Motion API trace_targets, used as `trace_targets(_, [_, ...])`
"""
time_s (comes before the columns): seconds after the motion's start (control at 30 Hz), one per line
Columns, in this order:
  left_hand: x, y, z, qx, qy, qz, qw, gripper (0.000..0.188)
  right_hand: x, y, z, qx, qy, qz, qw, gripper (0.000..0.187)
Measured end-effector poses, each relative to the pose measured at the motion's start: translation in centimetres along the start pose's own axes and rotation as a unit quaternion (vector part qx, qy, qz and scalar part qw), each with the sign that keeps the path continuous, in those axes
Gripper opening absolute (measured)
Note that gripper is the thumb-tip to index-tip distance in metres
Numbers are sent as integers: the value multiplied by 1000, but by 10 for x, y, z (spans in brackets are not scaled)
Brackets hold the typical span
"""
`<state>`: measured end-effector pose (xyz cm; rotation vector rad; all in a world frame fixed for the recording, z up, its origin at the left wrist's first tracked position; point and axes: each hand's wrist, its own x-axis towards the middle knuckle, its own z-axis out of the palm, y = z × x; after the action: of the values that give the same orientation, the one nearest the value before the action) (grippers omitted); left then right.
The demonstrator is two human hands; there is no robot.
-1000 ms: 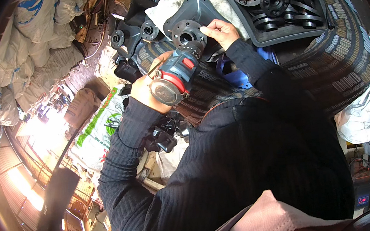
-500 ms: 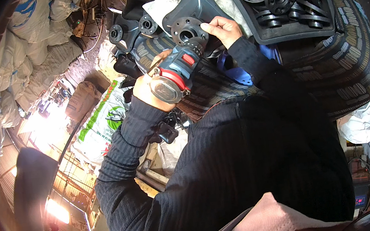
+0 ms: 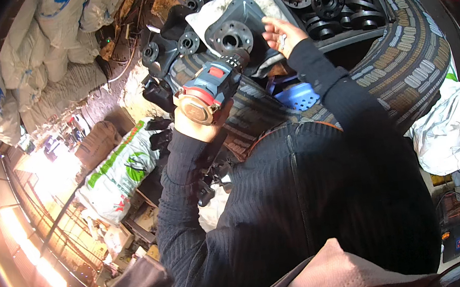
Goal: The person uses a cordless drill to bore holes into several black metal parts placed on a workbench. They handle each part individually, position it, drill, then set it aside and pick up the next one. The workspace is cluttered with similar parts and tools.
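My left hand [image 3: 201, 126] is wrapped round a cordless drill [image 3: 213, 83], blue-grey with red parts. The drill's black chuck points away from me, at the near rim of a round dark flange [image 3: 221, 38] with several bolt holes and a central bore. Whether its bit touches the flange cannot be made out. That flange sits on a dark plate-like housing [image 3: 249, 12] resting on a white sack. Right of the flange and apart from it, my right hand [image 3: 291, 35] has its fingers curled round small silvery pieces [image 3: 282, 42], too small to name for sure.
A black tray [image 3: 338, 46] full of dark flanges stands at the back right. More flanged housings [image 3: 188, 43] lie at the back left. A patterned padded ring [image 3: 402, 61] curves round in front of me, with a blue perforated basket [image 3: 299, 97] inside it. White sacks [image 3: 53, 33] are piled far left.
My right hand has let go of the flange's rim and drawn away to the right, its fingers now curled round small silvery pieces. The drill stays close to the flange in my left hand.
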<state>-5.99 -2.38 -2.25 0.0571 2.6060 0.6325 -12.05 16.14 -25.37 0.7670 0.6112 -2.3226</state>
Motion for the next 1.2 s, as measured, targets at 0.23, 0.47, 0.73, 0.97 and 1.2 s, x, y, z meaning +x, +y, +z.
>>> trace_targets(0.23, [-48, 20, 13, -42, 8, 90, 995, 52, -49, -10, 17, 229, -249, 75, 938, 39])
trace_targets(0.47, [-68, 28, 27, -27, 75, 98, 992, 30, -63, 3, 31, 219, -270, 78, 934, 37])
trace_targets(0.73, [-77, 24, 14, -41, 95, 59, 993, 28, -73, 6, 34, 72, -228, 64, 969, 40])
trace_targets(0.97, [-70, 25, 10, 57, 100, 122, 986, 27, -75, 10, 37, 65, -205, 73, 974, 36])
trace_targets(1.2, [-73, 23, 16, -82, 46, 18, 995, 32, -68, 20, 37, 64, -170, 101, 978, 32])
